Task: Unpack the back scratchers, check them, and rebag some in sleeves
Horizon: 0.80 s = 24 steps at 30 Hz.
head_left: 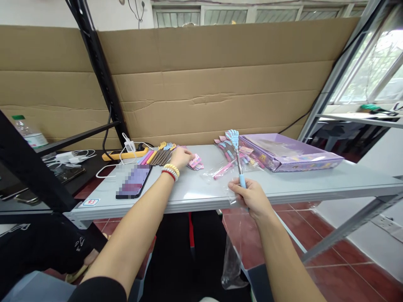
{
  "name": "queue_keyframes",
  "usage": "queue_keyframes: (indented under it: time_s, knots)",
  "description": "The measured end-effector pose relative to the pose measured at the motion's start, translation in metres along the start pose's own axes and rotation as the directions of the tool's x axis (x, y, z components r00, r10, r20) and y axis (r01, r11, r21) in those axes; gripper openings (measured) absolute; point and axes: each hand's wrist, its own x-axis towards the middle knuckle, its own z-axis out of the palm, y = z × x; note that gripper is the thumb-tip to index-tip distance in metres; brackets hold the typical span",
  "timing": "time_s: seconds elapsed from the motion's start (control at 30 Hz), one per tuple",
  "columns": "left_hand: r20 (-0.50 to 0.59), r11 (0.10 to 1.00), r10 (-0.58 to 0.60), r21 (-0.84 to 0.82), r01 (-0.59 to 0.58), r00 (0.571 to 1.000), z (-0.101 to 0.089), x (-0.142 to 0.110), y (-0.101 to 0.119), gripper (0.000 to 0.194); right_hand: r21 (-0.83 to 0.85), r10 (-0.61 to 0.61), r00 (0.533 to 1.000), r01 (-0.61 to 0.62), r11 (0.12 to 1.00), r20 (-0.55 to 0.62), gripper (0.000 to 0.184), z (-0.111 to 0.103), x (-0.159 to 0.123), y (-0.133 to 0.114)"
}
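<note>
My right hand (250,196) is closed on the handle of a blue back scratcher (236,155) that stands upright, its claw head up, together with a clear plastic sleeve (220,174). My left hand (181,158) reaches over the grey table (283,184) and rests by a small pink pack (195,162); its fingers are curled on or beside the pack. A row of back scratchers (160,155) with coloured handles lies just left of that hand. More bagged pink scratchers (225,167) lie in the middle.
A purple flat box (283,155) sits at the right of the table. A phone (134,181) lies at the left front. A yellow power strip (124,155) with chargers, cables and a water bottle (30,133) are further left. Cardboard (204,84) lines the back.
</note>
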Motion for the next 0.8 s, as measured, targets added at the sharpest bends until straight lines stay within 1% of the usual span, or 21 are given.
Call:
queue_keyframes:
  time_s: [0.07,0.13,0.17,0.2,0.23,0.27,0.3,0.33,0.37,0.4,0.43,0.47,0.5,0.57,0.63,0.73,0.77,0.8]
  knots:
    - [0.011,0.983,-0.010,0.185,0.008,1.000,0.007,0.007,-0.004,0.011,0.004,0.014,1.000,-0.014,1.000,0.015,0.039,-0.001,-0.001,0.000]
    - [-0.060,0.958,0.021,0.287,-0.003,0.998,0.011,0.006,-0.003,0.012,0.005,0.028,0.999,-0.028,1.000,0.031,0.038,0.000,-0.002,-0.001]
    - [-0.117,0.956,0.066,0.293,-0.029,0.991,0.013,0.003,-0.002,0.013,0.008,0.033,0.999,-0.034,0.999,0.038,0.037,0.001,-0.003,-0.002]
    - [-0.166,0.962,0.121,0.263,-0.075,0.979,0.015,-0.003,0.001,0.015,0.012,0.039,0.998,-0.039,0.999,0.043,0.037,0.002,-0.003,-0.003]
    - [-0.183,0.972,0.168,0.196,-0.131,0.969,0.016,-0.011,0.004,0.019,0.021,0.043,0.998,-0.044,0.999,0.047,0.036,0.004,-0.004,-0.004]
    - [-0.149,0.980,0.186,0.092,-0.174,0.971,0.018,-0.021,0.008,0.025,0.032,0.045,0.998,-0.047,0.998,0.052,0.035,0.006,-0.005,-0.005]
    - [-0.065,0.982,0.180,-0.039,-0.183,0.981,0.019,-0.031,0.012,0.032,0.044,0.046,0.997,-0.048,0.998,0.061,0.035,0.008,-0.006,-0.005]
    - [0.065,0.974,0.158,-0.172,-0.145,0.985,0.021,-0.043,0.016,0.040,0.054,0.046,0.996,-0.050,0.997,0.073,0.034,0.010,-0.007,-0.005]
    - [0.205,0.959,0.128,-0.275,-0.068,0.970,0.023,-0.055,0.019,0.046,0.062,0.046,0.995,-0.051,0.997,0.087,0.034,0.013,-0.008,-0.005]
    - [0.316,0.943,0.121,-0.332,-0.009,0.941,0.024,-0.065,0.022,0.047,0.067,0.047,0.993,-0.054,0.996,0.104,0.034,0.015,-0.009,-0.004]
    - [0.385,0.933,0.136,-0.360,0.012,0.913,0.025,-0.075,0.023,0.044,0.067,0.049,0.991,-0.058,0.996,0.124,0.034,0.016,-0.010,-0.004]
    - [0.415,0.927,0.162,-0.375,0.006,0.895,0.025,-0.082,0.023,0.039,0.065,0.044,0.989,-0.054,0.996,0.144,0.034,0.017,-0.010,-0.003]
    - [0.415,0.924,0.195,-0.382,-0.024,0.889,0.025,-0.088,0.022,0.034,0.063,0.028,0.986,-0.039,0.997,0.163,0.034,0.018,-0.011,-0.003]
    - [0.391,0.920,0.234,-0.384,-0.073,0.890,0.023,-0.095,0.020,0.028,0.069,-0.031,0.981,0.018,0.997,0.193,0.035,0.018,-0.012,-0.003]
    - [0.407,0.926,0.239,-0.370,-0.080,0.882,0.020,-0.098,0.017,0.028,0.074,-0.082,0.979,0.069,0.995,0.188,0.037,0.017,-0.011,-0.005]
    - [0.476,0.916,0.238,-0.400,-0.033,0.847,0.018,-0.103,0.013,0.029,0.050,-0.114,0.983,0.108,0.993,0.142,0.040,0.018,-0.006,-0.009]
    - [0.485,0.903,0.234,-0.430,-0.003,0.843,0.019,-0.105,0.012,0.032,0.043,-0.130,0.984,0.125,0.991,0.122,0.041,0.019,-0.004,-0.010]
    - [0.479,0.888,0.223,-0.460,0.026,0.849,0.020,-0.106,0.011,0.034,0.046,-0.150,0.984,0.146,0.988,0.100,0.042,0.020,-0.002,-0.011]
